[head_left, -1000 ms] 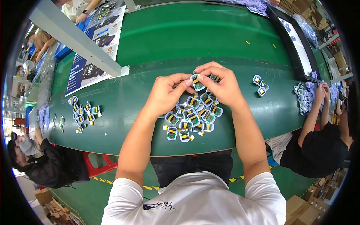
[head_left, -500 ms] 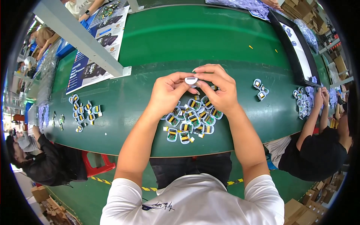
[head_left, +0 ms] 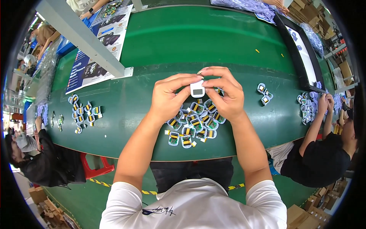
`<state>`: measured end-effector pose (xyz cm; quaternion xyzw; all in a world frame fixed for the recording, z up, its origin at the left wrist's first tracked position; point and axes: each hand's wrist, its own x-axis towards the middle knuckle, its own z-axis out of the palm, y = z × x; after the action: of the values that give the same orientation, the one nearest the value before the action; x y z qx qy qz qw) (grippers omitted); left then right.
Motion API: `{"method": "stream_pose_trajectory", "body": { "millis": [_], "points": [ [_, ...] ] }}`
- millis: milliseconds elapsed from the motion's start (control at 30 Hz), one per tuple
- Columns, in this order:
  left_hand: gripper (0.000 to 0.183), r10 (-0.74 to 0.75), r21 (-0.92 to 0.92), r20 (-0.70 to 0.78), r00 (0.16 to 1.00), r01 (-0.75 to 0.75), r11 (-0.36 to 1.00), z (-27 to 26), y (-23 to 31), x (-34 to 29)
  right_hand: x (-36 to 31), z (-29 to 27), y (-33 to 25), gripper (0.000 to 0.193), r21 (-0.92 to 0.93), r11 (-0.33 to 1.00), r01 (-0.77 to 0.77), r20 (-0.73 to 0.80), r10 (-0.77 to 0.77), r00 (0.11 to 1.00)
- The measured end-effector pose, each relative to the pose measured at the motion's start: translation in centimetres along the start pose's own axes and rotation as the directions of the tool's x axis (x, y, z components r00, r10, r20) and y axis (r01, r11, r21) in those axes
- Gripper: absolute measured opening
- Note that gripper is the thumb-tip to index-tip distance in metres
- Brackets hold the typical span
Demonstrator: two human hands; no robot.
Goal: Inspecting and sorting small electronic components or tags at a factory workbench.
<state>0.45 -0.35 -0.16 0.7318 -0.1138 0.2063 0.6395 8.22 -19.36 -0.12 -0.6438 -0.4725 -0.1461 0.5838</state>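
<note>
Both hands pinch one small white plastic device with a dark display window (head_left: 198,90), held above the table with its window side showing. My left hand (head_left: 172,93) grips its left edge between thumb and fingers. On its right edge my right hand (head_left: 225,91) closes in the same way, the fingertips of both hands meeting at the top. Beneath them lies a pile of open device housings (head_left: 195,123), with green circuit boards, black-and-yellow parts and small white-yellow pieces showing. My hands hide the upper part of that pile.
More open housings lie in a group at left (head_left: 80,113) and a small cluster at right (head_left: 264,94). A grey metal post (head_left: 87,42) stands on a printed poster (head_left: 100,49). A black-framed tray (head_left: 301,49) lies far right. Co-workers sit at both sides; one person's hands (head_left: 326,101) work at right.
The white device has tipped, so its windowed face now shows more fully than before. Both hands still hold it, in nearly the same place.
</note>
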Motion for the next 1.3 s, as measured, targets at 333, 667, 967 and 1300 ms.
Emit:
{"method": "stream_pose_trajectory", "body": {
  "millis": [333, 667, 967, 1300],
  "points": [
    [0.033, -0.031, 0.001, 0.058, 0.998, 0.031, 1.000, -0.41, -0.24, -0.09, 0.03, 0.27, 0.13, 0.022, 0.018, 1.000, -0.017, -0.042, 0.018, 0.999],
    [0.027, -0.012, 0.000, 0.024, 1.000, 0.012, 1.000, -0.15, -0.32, 0.06, -0.08, 0.01, 0.35, 0.026, -0.001, 1.000, 0.008, -0.007, -0.008, 1.000],
    [0.030, 0.037, 0.069, 0.035, 0.999, -0.039, 0.997, -0.26, -0.28, 0.14, 0.03, -0.06, 0.32, 0.024, -0.023, 1.000, -0.002, 0.000, 0.002, 1.000],
    [0.029, 0.084, 0.151, 0.026, 0.996, -0.087, 0.985, -0.15, 0.04, 0.18, -0.08, -0.01, 0.49, 0.026, -0.027, 1.000, -0.001, -0.007, 0.001, 1.000]
  ]
}}
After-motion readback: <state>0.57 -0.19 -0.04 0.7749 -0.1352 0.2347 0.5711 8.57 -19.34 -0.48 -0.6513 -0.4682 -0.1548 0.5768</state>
